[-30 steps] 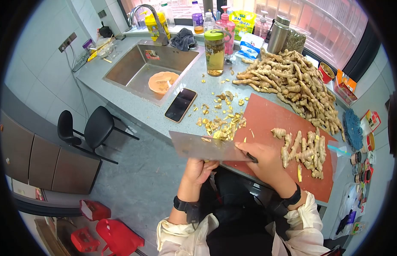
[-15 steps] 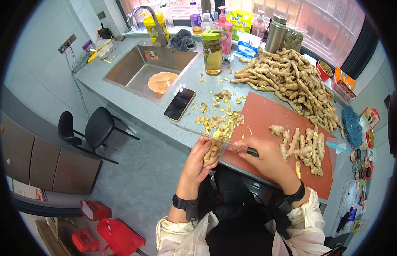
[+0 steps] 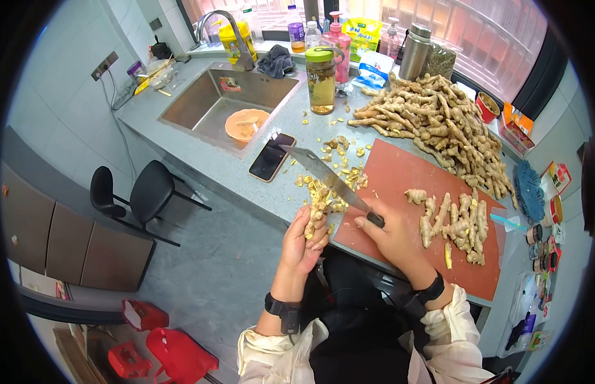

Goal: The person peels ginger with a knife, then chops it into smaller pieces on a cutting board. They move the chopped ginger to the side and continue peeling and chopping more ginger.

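My left hand [image 3: 302, 242] holds a piece of ginger root [image 3: 315, 211] upright at the counter's near edge. My right hand [image 3: 388, 235] grips the black handle of a cleaver [image 3: 323, 175]. Its blade points up and to the left, over a heap of ginger scraps [image 3: 333, 185]. A red cutting board [image 3: 412, 211] lies to the right of the scraps. On it rests a small batch of ginger roots [image 3: 457, 224].
A big pile of ginger [image 3: 438, 125] fills the back of the counter. A black phone [image 3: 272, 157] lies near the sink [image 3: 214, 99], which holds an orange bowl [image 3: 245, 123]. A jar [image 3: 321, 72] and bottles stand behind. Two black stools [image 3: 134, 195] are on the floor at left.
The cleaver swung from lying flat across my hands to pointing up and left. My left hand raised the ginger piece upright at the counter edge.
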Demonstrator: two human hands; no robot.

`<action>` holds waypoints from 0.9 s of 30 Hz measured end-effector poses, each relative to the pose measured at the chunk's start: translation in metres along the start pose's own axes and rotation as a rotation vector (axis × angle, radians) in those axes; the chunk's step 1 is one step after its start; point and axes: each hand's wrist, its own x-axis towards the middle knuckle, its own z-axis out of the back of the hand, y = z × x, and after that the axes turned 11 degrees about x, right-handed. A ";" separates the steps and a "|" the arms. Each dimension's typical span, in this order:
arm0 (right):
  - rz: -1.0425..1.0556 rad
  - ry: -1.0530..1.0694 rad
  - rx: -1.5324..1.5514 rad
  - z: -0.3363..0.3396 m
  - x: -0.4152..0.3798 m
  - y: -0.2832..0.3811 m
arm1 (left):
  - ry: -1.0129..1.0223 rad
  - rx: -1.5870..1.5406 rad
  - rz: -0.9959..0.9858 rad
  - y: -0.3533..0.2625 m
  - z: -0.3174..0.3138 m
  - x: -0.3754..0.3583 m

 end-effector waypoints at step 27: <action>-0.054 0.376 -0.174 0.042 -0.008 0.024 | 0.088 0.385 0.130 -0.026 0.008 -0.018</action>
